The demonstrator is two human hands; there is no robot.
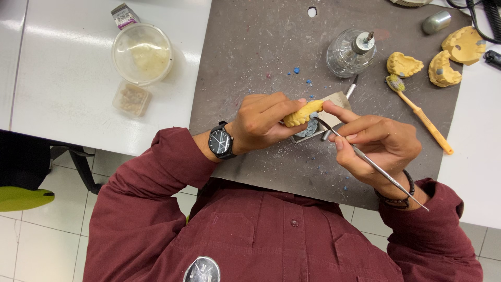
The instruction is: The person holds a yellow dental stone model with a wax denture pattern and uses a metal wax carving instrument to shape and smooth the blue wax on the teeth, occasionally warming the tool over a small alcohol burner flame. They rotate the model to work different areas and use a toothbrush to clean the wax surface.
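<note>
My left hand (pixel 263 119) grips a yellow plaster dental cast (pixel 303 113) with blue-grey wax on its underside, held just above a grey work mat (pixel 250 57). My right hand (pixel 378 143) holds a thin metal carving instrument (pixel 381 169) like a pen, its tip touching the cast near the wax. Both sleeves are maroon; a black watch sits on the left wrist, a dark bead bracelet on the right. A small metal plate (pixel 334 102) lies on the mat under the hands.
A glass spirit lamp (pixel 349 52) stands behind the hands. Three more yellow casts (pixel 443 70) and an orange toothbrush (pixel 422 117) lie at the right. A round clear tub (pixel 142 53) and a small box (pixel 131 98) sit on the white table at the left.
</note>
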